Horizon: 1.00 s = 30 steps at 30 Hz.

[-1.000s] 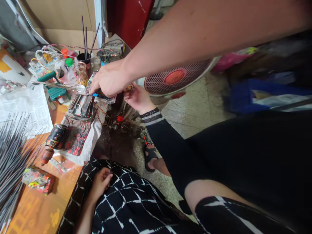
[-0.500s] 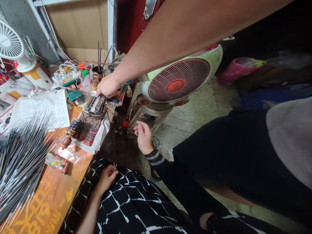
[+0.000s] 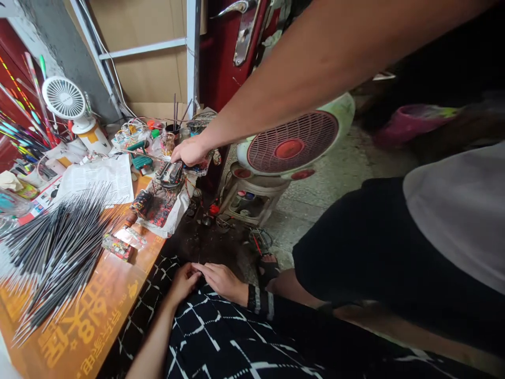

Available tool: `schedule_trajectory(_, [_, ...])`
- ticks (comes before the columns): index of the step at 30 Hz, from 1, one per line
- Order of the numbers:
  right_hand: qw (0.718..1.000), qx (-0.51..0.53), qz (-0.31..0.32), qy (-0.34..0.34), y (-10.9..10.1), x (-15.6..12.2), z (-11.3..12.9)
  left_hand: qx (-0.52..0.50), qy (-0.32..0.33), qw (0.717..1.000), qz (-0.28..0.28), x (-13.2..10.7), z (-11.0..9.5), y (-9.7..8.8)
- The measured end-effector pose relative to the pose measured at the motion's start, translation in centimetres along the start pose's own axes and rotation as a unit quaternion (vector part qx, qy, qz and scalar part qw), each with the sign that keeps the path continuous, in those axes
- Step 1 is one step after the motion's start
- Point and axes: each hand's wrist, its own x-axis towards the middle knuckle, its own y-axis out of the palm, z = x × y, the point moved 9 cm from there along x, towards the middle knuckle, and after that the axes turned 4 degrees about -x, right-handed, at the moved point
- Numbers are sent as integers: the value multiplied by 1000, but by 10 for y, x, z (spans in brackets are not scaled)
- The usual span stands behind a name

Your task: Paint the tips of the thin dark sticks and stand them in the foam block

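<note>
My left hand rests over my lap, on black cloth with white lines, its fingers curled closed. My right hand, in a dark sleeve with a striped cuff, lies beside it with its fingers bent together. Their fingertips meet above my knees. Anything pinched between them is too small or hidden to name. To the left on the orange-topped table lies a pile of thin dark rods. A paint-stained block sits near the table edge.
Another person's hand reaches over the bench from the upper right, near a small dark device. A box fan stands on the floor ahead. A small white fan and newspaper are on the table. That person's shorts are close at right.
My right hand has come down and left from near the fan to meet my left hand. The view has shifted, showing more of the table. The other person's hand stays at the bench.
</note>
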Motion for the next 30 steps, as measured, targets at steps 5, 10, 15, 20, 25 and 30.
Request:
schedule_trajectory(5, [998,-50,47,10,20,-3,-1,6,30,999,-20,-1,-6,-6])
schedule_trajectory(10, [996,-48,63,34,24,3,0,10,45,999,-24,-3,-14,-6])
schedule_trajectory(15, [995,-51,68,55,23,4,-2,15,58,998,-20,-10,-30,0])
schedule_trajectory(20, [1000,-9,-15,14,-6,10,12,74,82,994,-23,-37,-68,-3])
schedule_trajectory(25, [985,24,-163,-52,-71,21,42,198,107,971,-81,-115,-118,-21])
schedule_trajectory(30, [965,79,-220,-121,-128,31,81,323,161,912,-195,-223,-158,-80])
